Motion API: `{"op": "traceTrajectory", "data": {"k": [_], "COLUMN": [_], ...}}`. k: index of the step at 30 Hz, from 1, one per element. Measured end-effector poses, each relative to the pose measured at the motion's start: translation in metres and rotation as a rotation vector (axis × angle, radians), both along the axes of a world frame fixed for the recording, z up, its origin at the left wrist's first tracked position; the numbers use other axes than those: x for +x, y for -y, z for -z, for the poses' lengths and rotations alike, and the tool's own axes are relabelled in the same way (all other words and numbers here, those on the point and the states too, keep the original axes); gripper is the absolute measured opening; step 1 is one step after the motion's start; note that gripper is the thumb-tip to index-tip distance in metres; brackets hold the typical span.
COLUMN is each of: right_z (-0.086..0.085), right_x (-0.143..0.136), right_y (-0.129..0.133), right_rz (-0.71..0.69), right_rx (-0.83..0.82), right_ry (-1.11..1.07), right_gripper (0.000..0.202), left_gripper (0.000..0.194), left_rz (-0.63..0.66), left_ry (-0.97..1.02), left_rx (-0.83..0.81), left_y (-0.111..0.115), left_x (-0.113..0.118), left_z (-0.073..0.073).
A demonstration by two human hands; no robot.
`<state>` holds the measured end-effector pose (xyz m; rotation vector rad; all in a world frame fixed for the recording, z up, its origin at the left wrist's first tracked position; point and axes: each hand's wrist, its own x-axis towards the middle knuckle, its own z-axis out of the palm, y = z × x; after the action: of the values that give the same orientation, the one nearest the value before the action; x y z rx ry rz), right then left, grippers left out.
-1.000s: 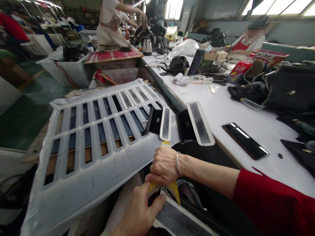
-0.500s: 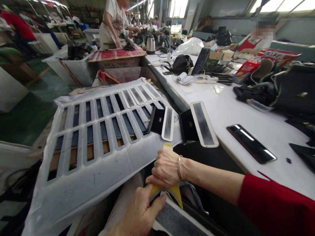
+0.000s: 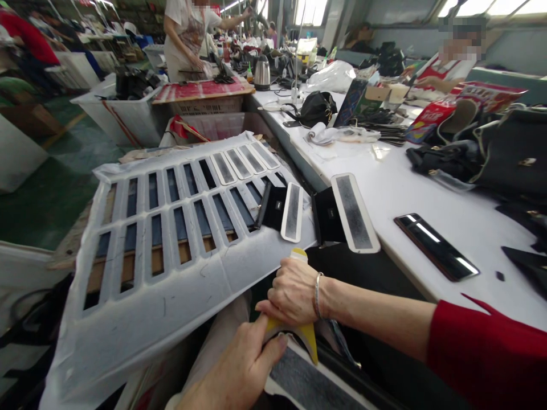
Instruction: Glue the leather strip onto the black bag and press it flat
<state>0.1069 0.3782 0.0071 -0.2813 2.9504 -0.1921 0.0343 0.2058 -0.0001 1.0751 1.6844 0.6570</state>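
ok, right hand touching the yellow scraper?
Touching. The head view shows the right hand closed around the yellow scraper, its handle tip poking out above the knuckles and the blade below.

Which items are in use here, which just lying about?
In use: right hand gripping yellow scraper; left hand pinning grey-faced strip.
Lying about: slotted white template, two black pieces with strips, glossy black strip, kettle, black bags.
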Motion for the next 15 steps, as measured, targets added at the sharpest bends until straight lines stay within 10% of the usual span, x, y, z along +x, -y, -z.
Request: {"op": "traceTrajectory", "data": {"k": [15], "right_z": [-0.004], "right_x": [0.011], "right_y": [0.009], "right_rz": [0.126], "right_rx": [0.023], "right_ry": [0.065], "right_gripper": [0.059], "left_gripper": [0.017], "left_rz": [0.024], "left_ry": [0.050], "left_rx": [0.097], "left_y": [0.000], "left_x": [-0.004], "left_z": [0.001]}}
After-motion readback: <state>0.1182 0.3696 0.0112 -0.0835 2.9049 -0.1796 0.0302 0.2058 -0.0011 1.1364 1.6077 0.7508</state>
